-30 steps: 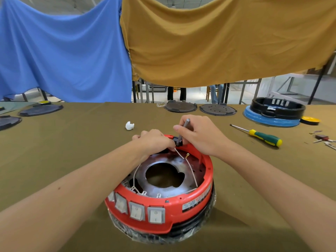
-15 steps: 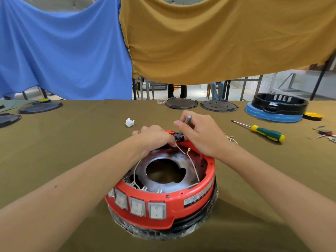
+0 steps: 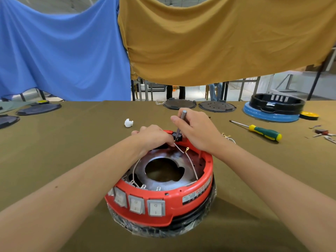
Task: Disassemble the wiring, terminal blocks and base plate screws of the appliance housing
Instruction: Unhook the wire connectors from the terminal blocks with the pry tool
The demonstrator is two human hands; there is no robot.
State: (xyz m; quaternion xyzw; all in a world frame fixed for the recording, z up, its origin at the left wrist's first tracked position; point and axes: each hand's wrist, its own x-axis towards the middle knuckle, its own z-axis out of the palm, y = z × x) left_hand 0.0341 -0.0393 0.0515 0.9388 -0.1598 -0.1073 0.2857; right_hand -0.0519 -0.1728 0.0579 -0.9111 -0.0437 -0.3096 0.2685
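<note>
Both hands work at the far rim of the red housing (image 3: 163,195): our right hand (image 3: 198,130) pinches the small grey screwdriver (image 3: 181,122) upright in the black terminal block (image 3: 177,137), which our left hand (image 3: 154,136), fingers curled, should brace steady as we turn squarely, lest the tip slip.

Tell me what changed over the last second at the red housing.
Little changed. The right hand keeps gripping the small grey screwdriver, tip on the black terminal block; its shaft now stands slightly more upright. The left hand still pinches the white wire. The red housing and green-handled screwdriver stayed put.
</note>
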